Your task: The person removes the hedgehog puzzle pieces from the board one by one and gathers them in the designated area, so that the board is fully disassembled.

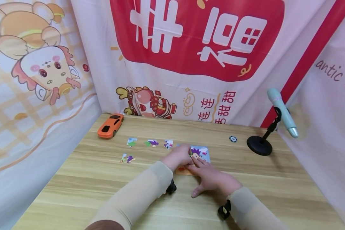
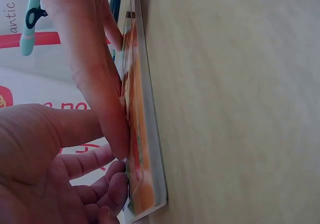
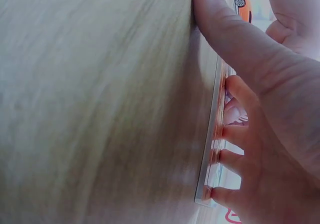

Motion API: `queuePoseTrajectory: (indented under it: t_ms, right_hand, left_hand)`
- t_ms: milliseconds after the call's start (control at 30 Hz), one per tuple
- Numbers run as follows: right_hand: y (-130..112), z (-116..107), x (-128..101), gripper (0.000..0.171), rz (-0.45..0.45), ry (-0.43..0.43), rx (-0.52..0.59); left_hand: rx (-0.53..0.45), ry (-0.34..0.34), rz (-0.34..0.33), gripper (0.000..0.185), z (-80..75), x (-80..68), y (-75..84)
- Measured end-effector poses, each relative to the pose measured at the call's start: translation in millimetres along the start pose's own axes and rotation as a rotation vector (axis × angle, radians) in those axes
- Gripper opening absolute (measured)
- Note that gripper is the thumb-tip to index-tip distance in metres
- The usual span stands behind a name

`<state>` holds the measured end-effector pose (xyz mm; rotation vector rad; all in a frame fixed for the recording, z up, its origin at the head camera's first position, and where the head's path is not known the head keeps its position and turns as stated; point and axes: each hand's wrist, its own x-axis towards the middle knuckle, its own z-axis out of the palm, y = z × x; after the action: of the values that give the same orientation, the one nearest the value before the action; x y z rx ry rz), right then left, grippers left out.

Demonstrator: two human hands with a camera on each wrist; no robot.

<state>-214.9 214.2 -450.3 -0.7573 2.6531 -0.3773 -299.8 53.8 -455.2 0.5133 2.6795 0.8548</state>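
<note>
The head view looks forward and down from above the table, taking in both forearms at lower centre and the cloth backdrop across the top. The left wrist view sits very close, turned sideways, with the puzzle board edge-on down the middle. The right wrist view is equally near and also rotated, seemingly facing that same puzzle board. All three share the board and the wooden tabletop.

Staged recording booth: cartoon-print curtains enclose a wooden table.
</note>
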Motion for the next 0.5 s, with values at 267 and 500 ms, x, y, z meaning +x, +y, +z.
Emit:
queuePoseTrajectory:
  t_ms: [267, 500]
  right_hand:
    - [5.6, 5.6, -6.8, 0.103, 0.084, 0.043, 0.044]
    - [7.6, 5.5, -14.1, 0.100, 0.090, 0.057, 0.040]
  left_hand:
    - [-0.034, -0.011, -0.022, 0.039, 3.2, 2.0, -4.5]
    - [-0.065, -0.015, -0.037, 0.040, 5.4, 4.1, -5.9]
